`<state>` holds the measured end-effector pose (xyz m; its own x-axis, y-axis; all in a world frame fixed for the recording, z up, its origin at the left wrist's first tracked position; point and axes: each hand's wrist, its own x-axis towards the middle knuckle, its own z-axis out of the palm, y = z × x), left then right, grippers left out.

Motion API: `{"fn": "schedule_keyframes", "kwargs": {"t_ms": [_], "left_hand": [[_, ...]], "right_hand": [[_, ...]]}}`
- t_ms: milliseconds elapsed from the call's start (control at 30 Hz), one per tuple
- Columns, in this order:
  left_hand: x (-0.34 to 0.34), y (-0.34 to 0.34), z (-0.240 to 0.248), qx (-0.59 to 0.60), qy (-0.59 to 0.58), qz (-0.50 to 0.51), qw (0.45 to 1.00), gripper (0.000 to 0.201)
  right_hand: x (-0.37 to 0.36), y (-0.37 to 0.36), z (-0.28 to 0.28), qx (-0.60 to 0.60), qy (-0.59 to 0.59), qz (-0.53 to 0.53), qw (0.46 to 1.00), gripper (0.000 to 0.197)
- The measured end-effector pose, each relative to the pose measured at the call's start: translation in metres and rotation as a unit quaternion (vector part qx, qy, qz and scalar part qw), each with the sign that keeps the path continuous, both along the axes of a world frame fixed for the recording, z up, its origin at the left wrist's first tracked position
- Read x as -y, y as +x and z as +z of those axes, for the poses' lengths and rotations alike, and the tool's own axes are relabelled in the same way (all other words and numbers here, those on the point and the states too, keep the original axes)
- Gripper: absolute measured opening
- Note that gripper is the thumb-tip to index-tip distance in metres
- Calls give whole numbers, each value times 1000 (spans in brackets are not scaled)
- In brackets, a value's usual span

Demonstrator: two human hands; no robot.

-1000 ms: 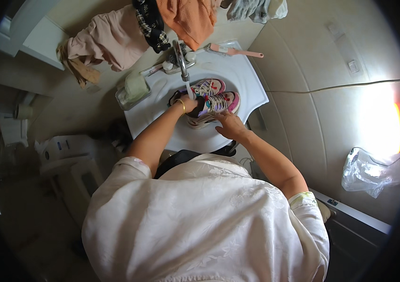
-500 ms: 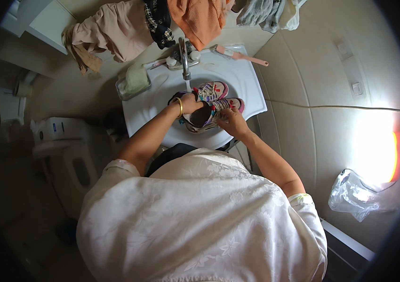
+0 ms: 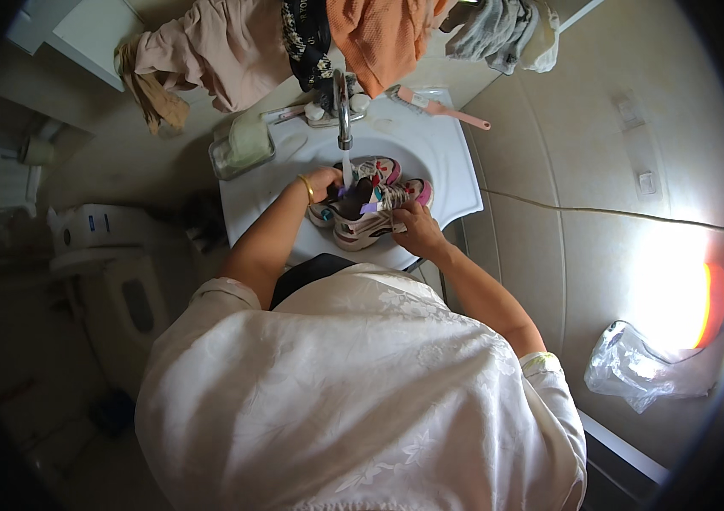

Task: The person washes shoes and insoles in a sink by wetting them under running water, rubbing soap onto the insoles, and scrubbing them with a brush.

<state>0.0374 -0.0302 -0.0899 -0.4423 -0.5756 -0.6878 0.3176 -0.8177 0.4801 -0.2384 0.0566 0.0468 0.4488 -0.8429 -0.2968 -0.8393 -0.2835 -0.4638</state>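
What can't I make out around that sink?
All in the head view:
- Far shoe: partly hidden by the near shoe.
- Floor of the basin under the shoes: covered by them.
- Left hand: too small to tell its grip.
- Orange cloth: top cut off by the picture's upper edge.

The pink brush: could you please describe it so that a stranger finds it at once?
Find the white washbasin beneath the hanging clothes. On its far right corner, right of the faucet, lies the brush. Its long pink handle, slanting rightward, sets it apart from the silver faucet.
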Motion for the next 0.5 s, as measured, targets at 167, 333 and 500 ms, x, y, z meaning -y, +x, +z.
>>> {"fn": "schedule_keyframes", "kwargs": {"t_ms": [167,333,500], "left_hand": [[8,-45,53,545,-287,-364,698,34],[19,-49,46,558,-282,-417,659,34],[17,-55,45,586,-282,-443,617,35]], "right_hand": [[-7,0,-7,-17,-10,-2,1000,51],[-2,4,2,-28,8,6,1000,54],[-4,2,1,-28,11,4,1000,55]]}}
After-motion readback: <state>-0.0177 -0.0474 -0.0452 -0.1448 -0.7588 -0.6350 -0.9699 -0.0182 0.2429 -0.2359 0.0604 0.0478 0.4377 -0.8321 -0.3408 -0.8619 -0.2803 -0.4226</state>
